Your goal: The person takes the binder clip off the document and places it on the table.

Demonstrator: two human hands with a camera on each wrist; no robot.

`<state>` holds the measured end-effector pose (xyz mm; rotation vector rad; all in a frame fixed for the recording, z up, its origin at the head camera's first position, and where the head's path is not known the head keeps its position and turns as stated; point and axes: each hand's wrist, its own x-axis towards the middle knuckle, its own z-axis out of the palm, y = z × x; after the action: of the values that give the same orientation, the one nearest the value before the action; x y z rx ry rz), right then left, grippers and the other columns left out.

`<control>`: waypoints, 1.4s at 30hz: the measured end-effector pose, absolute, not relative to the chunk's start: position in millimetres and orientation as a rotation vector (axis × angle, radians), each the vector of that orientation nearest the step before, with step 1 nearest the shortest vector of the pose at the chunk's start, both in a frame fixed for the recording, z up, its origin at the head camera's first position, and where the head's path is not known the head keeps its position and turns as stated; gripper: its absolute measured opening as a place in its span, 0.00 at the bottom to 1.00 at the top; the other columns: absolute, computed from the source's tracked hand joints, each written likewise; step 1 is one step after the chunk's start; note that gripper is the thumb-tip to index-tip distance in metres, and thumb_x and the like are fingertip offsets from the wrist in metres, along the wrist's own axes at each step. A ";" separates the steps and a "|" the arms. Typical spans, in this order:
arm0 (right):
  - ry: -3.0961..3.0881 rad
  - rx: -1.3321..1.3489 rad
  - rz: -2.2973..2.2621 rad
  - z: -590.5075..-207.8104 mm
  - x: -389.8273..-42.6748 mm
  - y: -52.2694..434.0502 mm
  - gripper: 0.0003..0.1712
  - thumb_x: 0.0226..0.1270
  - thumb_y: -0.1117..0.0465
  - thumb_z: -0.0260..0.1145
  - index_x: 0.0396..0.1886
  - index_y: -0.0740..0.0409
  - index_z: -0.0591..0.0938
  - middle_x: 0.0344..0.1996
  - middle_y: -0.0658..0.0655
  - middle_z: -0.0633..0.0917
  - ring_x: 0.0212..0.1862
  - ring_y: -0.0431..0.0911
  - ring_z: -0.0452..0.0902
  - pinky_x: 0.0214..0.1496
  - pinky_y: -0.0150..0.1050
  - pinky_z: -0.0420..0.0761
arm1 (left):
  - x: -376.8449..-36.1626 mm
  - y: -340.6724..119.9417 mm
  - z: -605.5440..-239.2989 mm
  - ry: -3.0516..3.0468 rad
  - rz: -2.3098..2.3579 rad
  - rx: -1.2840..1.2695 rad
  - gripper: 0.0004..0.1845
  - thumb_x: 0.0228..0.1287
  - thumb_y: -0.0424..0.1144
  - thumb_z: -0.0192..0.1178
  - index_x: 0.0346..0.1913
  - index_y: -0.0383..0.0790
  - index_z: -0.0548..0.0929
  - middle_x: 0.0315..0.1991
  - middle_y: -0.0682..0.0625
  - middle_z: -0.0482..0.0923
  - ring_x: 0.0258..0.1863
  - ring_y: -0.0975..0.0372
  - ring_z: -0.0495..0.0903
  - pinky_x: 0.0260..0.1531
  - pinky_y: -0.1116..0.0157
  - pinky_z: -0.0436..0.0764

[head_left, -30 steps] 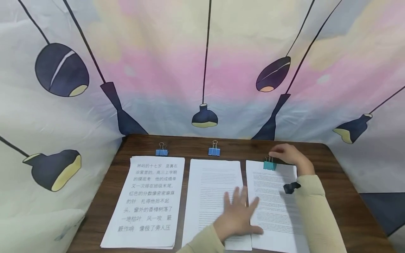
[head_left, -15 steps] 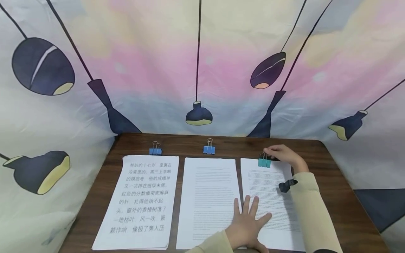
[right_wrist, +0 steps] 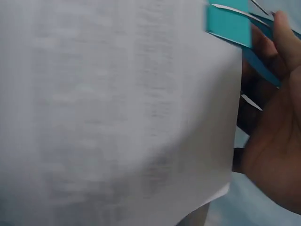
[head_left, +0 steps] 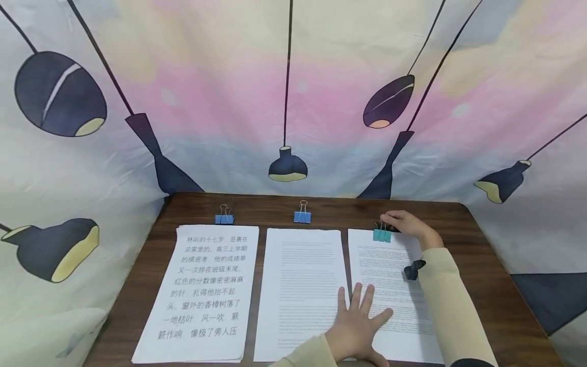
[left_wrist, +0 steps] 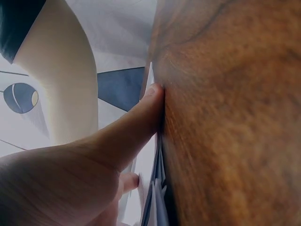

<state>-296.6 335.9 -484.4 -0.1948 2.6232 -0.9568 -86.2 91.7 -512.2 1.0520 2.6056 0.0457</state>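
Observation:
A teal binder clip (head_left: 382, 235) sits on the top edge of the right-hand stack of printed paper (head_left: 390, 285). My right hand (head_left: 410, 227) pinches the clip's wire handles between thumb and fingers; close up in the right wrist view, the thumb lies along the wire beside the teal body. With fingers spread, my left hand (head_left: 355, 326) rests on the lower left of that stack, reaching over the right edge of the middle paper stack (head_left: 298, 295). In the left wrist view its thumb (left_wrist: 146, 106) lies at the paper's near edge by the wooden table.
A stack with large print (head_left: 202, 295) lies on the left. Blue binder clips stand behind the other two stacks, one at the left (head_left: 224, 219) and one at the middle (head_left: 302, 217). A printed curtain (head_left: 229, 102) hangs behind the brown table (head_left: 477, 265).
My left hand has slid right and toward the near edge, from the gap between the stacks onto the right one. The right hand keeps its hold on the teal clip. The head view has shifted slightly.

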 end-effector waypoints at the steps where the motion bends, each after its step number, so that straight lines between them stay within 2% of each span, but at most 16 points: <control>1: 2.634 -0.200 -0.960 -485.7 -295.5 335.9 0.35 0.76 0.38 0.49 0.60 0.64 0.77 0.55 0.67 0.78 0.55 0.60 0.74 0.56 0.55 0.73 | -86.0 92.0 -512.4 2.608 0.046 1.047 0.59 0.35 0.86 0.53 0.75 0.78 0.45 0.80 0.46 0.36 0.78 0.45 0.38 0.67 0.34 0.50; 4: 2.666 -0.191 -0.987 -489.6 -293.8 335.5 0.34 0.76 0.37 0.48 0.53 0.62 0.81 0.50 0.65 0.80 0.53 0.59 0.74 0.53 0.52 0.74 | -86.0 93.1 -512.6 2.612 0.034 1.033 0.59 0.34 0.86 0.53 0.75 0.79 0.44 0.80 0.47 0.36 0.78 0.46 0.37 0.67 0.34 0.50; 6: 2.681 -0.201 -0.995 -489.5 -294.8 335.1 0.33 0.76 0.37 0.48 0.45 0.62 0.82 0.44 0.63 0.81 0.47 0.56 0.74 0.49 0.50 0.73 | -86.1 93.2 -511.6 2.616 0.027 1.035 0.59 0.34 0.86 0.53 0.75 0.78 0.45 0.80 0.46 0.36 0.78 0.45 0.37 0.67 0.34 0.50; 10: 2.701 -0.220 -0.999 -488.2 -299.5 335.6 0.30 0.77 0.39 0.49 0.37 0.60 0.82 0.37 0.58 0.80 0.39 0.51 0.72 0.43 0.45 0.71 | -85.7 92.8 -509.1 2.613 0.060 1.033 0.59 0.34 0.85 0.54 0.75 0.78 0.46 0.80 0.46 0.36 0.78 0.45 0.38 0.66 0.33 0.50; 14: 2.691 -0.254 -0.967 -486.2 -304.2 336.1 0.28 0.78 0.42 0.50 0.37 0.61 0.82 0.37 0.58 0.81 0.38 0.50 0.72 0.43 0.45 0.71 | -85.0 92.8 -507.6 2.602 0.084 1.027 0.59 0.34 0.85 0.56 0.75 0.78 0.47 0.80 0.46 0.37 0.78 0.45 0.38 0.66 0.34 0.51; 23: 2.697 -0.263 -0.968 -487.9 -312.3 337.0 0.28 0.77 0.41 0.50 0.39 0.60 0.82 0.39 0.59 0.81 0.42 0.52 0.74 0.47 0.48 0.73 | -85.3 94.0 -510.5 2.614 0.079 1.029 0.60 0.33 0.85 0.56 0.75 0.78 0.48 0.80 0.46 0.37 0.78 0.45 0.39 0.66 0.33 0.51; 42: 2.766 -0.286 -1.008 -489.5 -324.2 331.7 0.26 0.78 0.45 0.50 0.32 0.61 0.79 0.32 0.57 0.79 0.35 0.48 0.73 0.42 0.45 0.73 | -80.9 96.3 -508.3 2.659 0.000 1.014 0.58 0.33 0.86 0.55 0.74 0.81 0.49 0.80 0.47 0.41 0.77 0.45 0.42 0.66 0.34 0.52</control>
<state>-324.2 331.7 -489.5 -0.2864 2.7660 -1.0079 -80.9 96.3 -508.3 1.0135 2.6592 -0.0004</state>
